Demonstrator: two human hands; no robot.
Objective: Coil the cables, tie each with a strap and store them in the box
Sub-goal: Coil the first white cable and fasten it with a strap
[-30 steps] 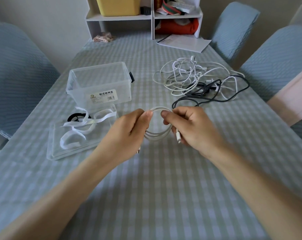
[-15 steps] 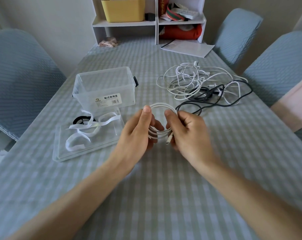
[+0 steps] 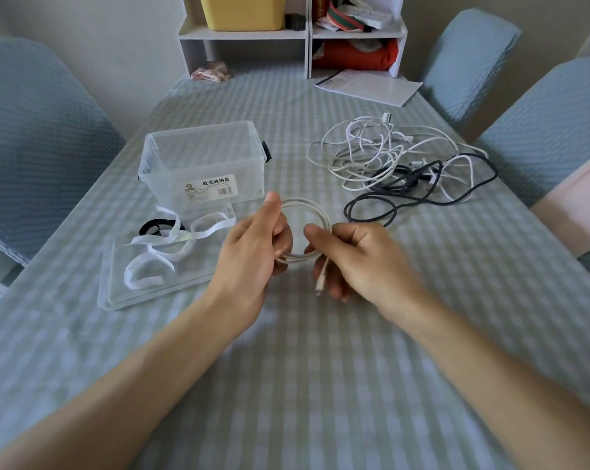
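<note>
Checked tablecloth [image 3: 320, 385] fills most of the frame, blue-covered chairs [image 3: 39, 147] at left and right edges, white shelf unit [image 3: 307, 39] at top centre with a yellow bin [image 3: 242, 11] in it. I see no big layout change from a second ago; camera drifted a bit, table items stayed put.

Clear box [image 3: 202, 164] sits upper left of centre, open and with no cable in it. Its lid [image 3: 158, 276] lies flat just below it, holding white straps [image 3: 158, 252] and one black strap [image 3: 154, 227]. Loose pile of white and black cables [image 3: 405, 164] is upper right, still tangled and untouched.

At centre: white cable coil [image 3: 307, 232] held up between both hands. What changed: left hand [image 3: 252, 252] went from a fingertip pinch to a fuller grip, thumb up over the coil's left side, fingers curled through the ring. Right hand [image 3: 358, 256] shifted lower, fingers pinching the coil's right side, with the plug end [image 3: 320, 283] now hanging under its fingers. I judge the first coil is basically finished and being tidied; next would be a strap from the lid. Nothing tied or stored yet, so early in the task.

Writing: box label [image 3: 210, 188] reads "欧式收纳盒" with a small house logo; smaller print under it unreadable. Paper sheet [image 3: 368, 86] at top right, text too small.
</note>
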